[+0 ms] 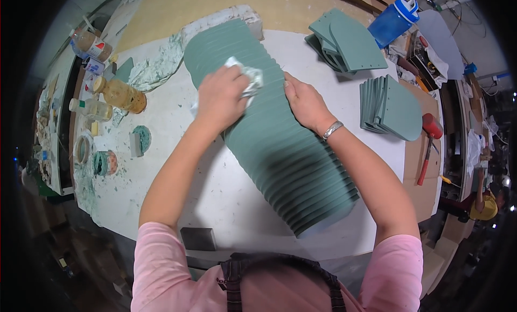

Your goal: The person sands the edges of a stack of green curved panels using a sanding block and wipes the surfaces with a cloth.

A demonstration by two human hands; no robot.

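Note:
A long row of overlapping green panels (269,145) with rounded ends lies slantwise across the white table. My left hand (222,96) is closed round a crumpled white cloth (251,81) and presses it on the upper part of the row. At the row's right edge, my right hand (308,104) grips the side, thumb near the top of the panels and the other fingers partly hidden. A silver bracelet (333,130) circles that wrist. Behind the row's far end sits a whitish, stained block (250,22).
Two stacks of green panels, one farther (347,42) and one nearer (398,110), stand right. Beyond are a blue jug (393,23) and a red mallet (432,126). Bottles (121,95), a jar (105,163) and a stained cloth (159,64) occupy the left. A dark block (197,238) lies near me.

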